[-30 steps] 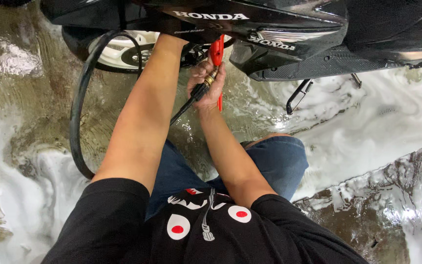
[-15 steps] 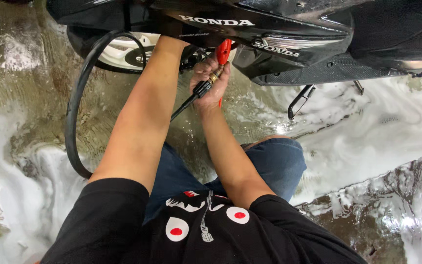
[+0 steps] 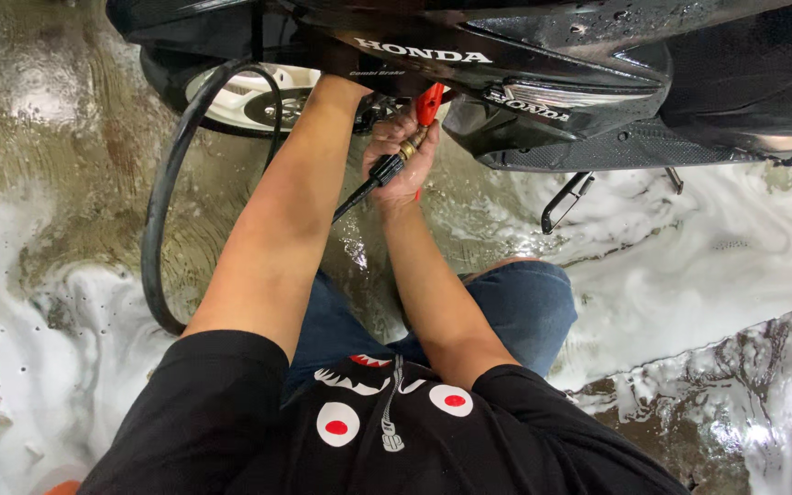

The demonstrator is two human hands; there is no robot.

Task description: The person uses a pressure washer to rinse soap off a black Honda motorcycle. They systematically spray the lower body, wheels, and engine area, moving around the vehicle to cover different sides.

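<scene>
Head view: spray gun held beneath a scooter

The red spray gun (image 3: 427, 103) is enclosed by the right hand (image 3: 402, 161), grip closed, its brass fitting at the palm. The left hand is hidden under the black scooter (image 3: 598, 55); its grip cannot be told. The black hose (image 3: 159, 211) loops over the foamy floor (image 3: 717, 275).

White lettered badge (image 3: 423, 51) and a smaller silver one (image 3: 531, 107) sit on the black scooter panel (image 3: 598, 55).

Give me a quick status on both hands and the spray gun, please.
Right hand closed on red spray gun. Left hand hidden under black scooter. Black hose loops over foamy wet floor.
</scene>
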